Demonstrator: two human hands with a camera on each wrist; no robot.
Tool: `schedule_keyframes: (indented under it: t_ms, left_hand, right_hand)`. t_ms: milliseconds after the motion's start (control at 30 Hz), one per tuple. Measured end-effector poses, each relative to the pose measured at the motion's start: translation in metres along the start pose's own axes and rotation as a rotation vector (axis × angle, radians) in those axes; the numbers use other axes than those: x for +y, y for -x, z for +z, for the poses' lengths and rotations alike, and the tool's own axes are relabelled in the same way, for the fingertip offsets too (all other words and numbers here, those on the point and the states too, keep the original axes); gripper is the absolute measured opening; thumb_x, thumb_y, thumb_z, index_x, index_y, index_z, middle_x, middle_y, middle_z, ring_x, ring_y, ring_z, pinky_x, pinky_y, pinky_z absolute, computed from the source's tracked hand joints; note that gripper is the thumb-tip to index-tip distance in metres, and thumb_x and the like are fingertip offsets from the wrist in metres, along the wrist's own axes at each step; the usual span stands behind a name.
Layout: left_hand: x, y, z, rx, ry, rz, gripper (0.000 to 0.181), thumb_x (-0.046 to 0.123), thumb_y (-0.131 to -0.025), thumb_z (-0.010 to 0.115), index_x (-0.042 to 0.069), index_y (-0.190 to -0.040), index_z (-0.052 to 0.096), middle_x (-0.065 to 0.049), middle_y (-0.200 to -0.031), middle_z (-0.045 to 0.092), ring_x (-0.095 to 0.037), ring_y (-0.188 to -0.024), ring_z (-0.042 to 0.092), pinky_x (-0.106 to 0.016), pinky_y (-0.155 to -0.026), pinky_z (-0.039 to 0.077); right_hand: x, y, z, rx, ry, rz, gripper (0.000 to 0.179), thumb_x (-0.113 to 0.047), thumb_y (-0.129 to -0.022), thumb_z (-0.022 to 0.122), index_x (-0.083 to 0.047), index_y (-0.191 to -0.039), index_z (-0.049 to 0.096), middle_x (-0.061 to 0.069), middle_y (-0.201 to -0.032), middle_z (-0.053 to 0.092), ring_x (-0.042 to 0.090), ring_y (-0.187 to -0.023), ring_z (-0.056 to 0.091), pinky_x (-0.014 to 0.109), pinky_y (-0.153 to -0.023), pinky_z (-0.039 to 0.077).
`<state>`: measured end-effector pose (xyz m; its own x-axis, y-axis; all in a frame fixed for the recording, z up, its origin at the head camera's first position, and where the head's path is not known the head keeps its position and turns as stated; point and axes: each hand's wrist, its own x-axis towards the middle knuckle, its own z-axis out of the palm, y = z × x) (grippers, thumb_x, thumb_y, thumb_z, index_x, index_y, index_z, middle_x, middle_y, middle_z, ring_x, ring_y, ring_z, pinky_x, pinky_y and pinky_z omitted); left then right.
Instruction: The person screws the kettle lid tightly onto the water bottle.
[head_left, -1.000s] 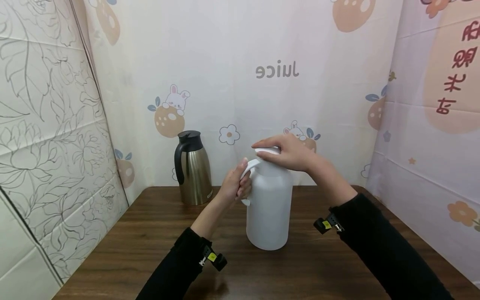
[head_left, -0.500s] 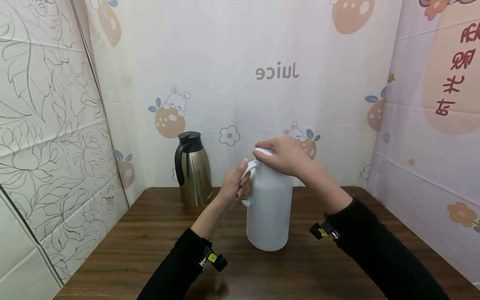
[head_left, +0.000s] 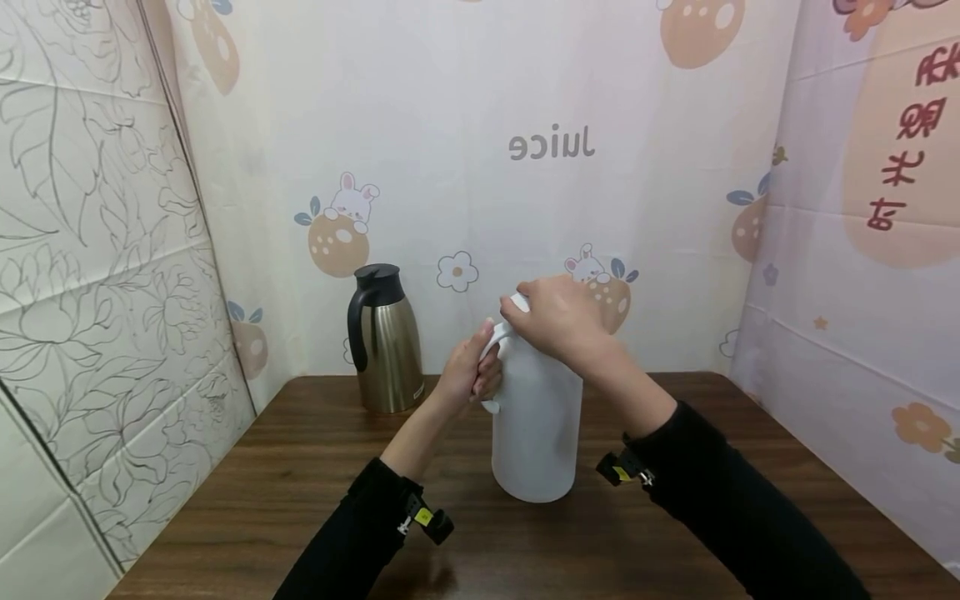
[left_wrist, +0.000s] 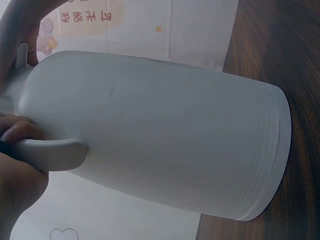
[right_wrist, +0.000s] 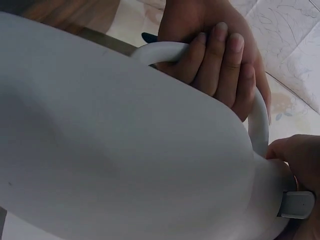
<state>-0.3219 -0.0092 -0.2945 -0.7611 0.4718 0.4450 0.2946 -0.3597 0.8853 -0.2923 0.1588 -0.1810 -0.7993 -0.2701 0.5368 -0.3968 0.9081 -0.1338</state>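
A white thermos jug (head_left: 535, 425) stands upright on the brown wooden table. My left hand (head_left: 467, 375) grips its handle (right_wrist: 162, 51), fingers curled through the loop and thumb lying along the top. On top of the jug, my right hand (head_left: 558, 318) holds the white lid (head_left: 519, 302), with thumb and fingers bent round its edge. Much of the lid is hidden under that hand. In the right wrist view a small grey-white tab (right_wrist: 297, 205) juts out at the jug's neck, beside the right hand. The left wrist view shows the jug's side and its base on the wood.
A steel thermos jug (head_left: 390, 354) with black lid and handle stands at the back left of the table (head_left: 300, 492). Printed curtains (head_left: 465, 192) hang behind the table and along both sides.
My right hand has turned on the lid, its wrist and forearm swinging left and nearer to me, its fingers more curled. The left hand and the white jug stay in place.
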Motion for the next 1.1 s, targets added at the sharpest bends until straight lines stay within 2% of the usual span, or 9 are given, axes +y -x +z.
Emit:
schedule_keyframes:
  t_ms: [67, 133, 233, 333, 433, 567, 733, 900, 1100]
  left_hand:
    - [0.000, 0.001, -0.001, 0.000, 0.001, 0.000, 0.061, 0.050, -0.114, 0.037, 0.019, -0.062, 0.038, 0.008, -0.047, 0.039, -0.006, -0.038, 0.035, -0.021, -0.040, 0.028]
    - [0.001, 0.001, -0.001, 0.004, -0.001, 0.003, 0.061, 0.049, -0.114, 0.036, 0.018, -0.062, 0.038, 0.008, -0.046, 0.039, -0.006, -0.038, 0.034, -0.021, -0.040, 0.028]
    - [0.001, 0.002, -0.001, 0.008, -0.001, 0.004, 0.061, 0.049, -0.114, 0.036, 0.018, -0.062, 0.037, 0.008, -0.046, 0.038, -0.006, -0.037, 0.034, -0.021, -0.039, 0.028]
    - [0.002, 0.002, -0.001, 0.010, 0.001, 0.003, 0.061, 0.050, -0.114, 0.036, 0.018, -0.063, 0.037, 0.008, -0.045, 0.038, -0.005, -0.037, 0.033, -0.021, -0.039, 0.027]
    - [0.001, 0.001, -0.002, 0.008, -0.002, 0.005, 0.060, 0.050, -0.114, 0.036, 0.018, -0.063, 0.037, 0.008, -0.046, 0.038, -0.005, -0.036, 0.033, -0.022, -0.039, 0.027]
    - [0.001, 0.001, -0.002, 0.012, -0.015, 0.003, 0.060, 0.052, -0.113, 0.038, 0.018, -0.064, 0.037, 0.008, -0.047, 0.038, -0.006, -0.037, 0.034, -0.022, -0.040, 0.028]
    - [0.002, 0.000, 0.001, 0.018, -0.014, -0.014, 0.061, 0.054, -0.112, 0.039, 0.017, -0.064, 0.038, 0.007, -0.048, 0.039, -0.006, -0.038, 0.035, -0.022, -0.041, 0.029]
    - [0.002, 0.000, 0.002, 0.023, -0.014, -0.021, 0.060, 0.054, -0.113, 0.040, 0.017, -0.065, 0.038, 0.006, -0.048, 0.039, -0.007, -0.039, 0.036, -0.023, -0.042, 0.029]
    - [0.001, 0.001, 0.002, 0.010, 0.002, 0.003, 0.060, 0.051, -0.114, 0.037, 0.018, -0.064, 0.038, 0.007, -0.047, 0.039, -0.006, -0.038, 0.036, -0.021, -0.041, 0.029]
  right_hand:
    - [-0.001, 0.000, -0.002, -0.020, -0.010, 0.006, 0.044, -0.044, -0.104, 0.057, -0.007, -0.115, 0.078, 0.009, -0.076, 0.067, 0.024, -0.061, 0.058, 0.034, -0.051, 0.042]
    - [-0.001, -0.001, -0.005, -0.059, -0.036, 0.012, 0.049, -0.047, -0.104, 0.056, -0.007, -0.123, 0.076, 0.013, -0.090, 0.074, 0.026, -0.070, 0.064, 0.037, -0.057, 0.048]
    - [0.002, -0.002, -0.012, -0.140, -0.076, 0.026, 0.062, -0.056, -0.105, 0.054, -0.008, -0.143, 0.066, 0.016, -0.127, 0.073, 0.033, -0.102, 0.072, 0.047, -0.078, 0.057]
    - [0.006, -0.005, -0.017, -0.184, -0.095, 0.031, 0.069, -0.065, -0.104, 0.050, -0.011, -0.145, 0.065, 0.014, -0.145, 0.064, 0.037, -0.128, 0.064, 0.054, -0.095, 0.054]
    - [0.013, -0.008, -0.019, -0.182, -0.130, 0.017, 0.073, -0.072, -0.101, 0.049, -0.015, -0.142, 0.068, 0.013, -0.144, 0.065, 0.037, -0.131, 0.062, 0.055, -0.096, 0.053]
    - [0.028, -0.013, -0.019, -0.165, -0.271, -0.045, 0.072, -0.072, -0.101, 0.050, -0.015, -0.139, 0.070, 0.013, -0.140, 0.067, 0.036, -0.131, 0.062, 0.056, -0.098, 0.053]
    - [0.050, -0.018, -0.018, -0.190, -0.477, -0.250, 0.044, -0.047, -0.106, 0.061, -0.017, -0.135, 0.073, 0.006, -0.142, 0.067, 0.031, -0.132, 0.062, 0.055, -0.102, 0.053]
    - [0.062, -0.021, -0.008, -0.204, -0.581, -0.442, 0.027, -0.029, -0.105, 0.065, -0.019, -0.126, 0.078, 0.004, -0.138, 0.070, 0.025, -0.131, 0.064, 0.045, -0.092, 0.059]
    - [0.065, -0.021, 0.002, -0.180, -0.619, -0.453, 0.028, -0.035, -0.107, 0.059, -0.023, -0.120, 0.081, -0.005, -0.126, 0.075, 0.016, -0.121, 0.069, 0.036, -0.079, 0.059]
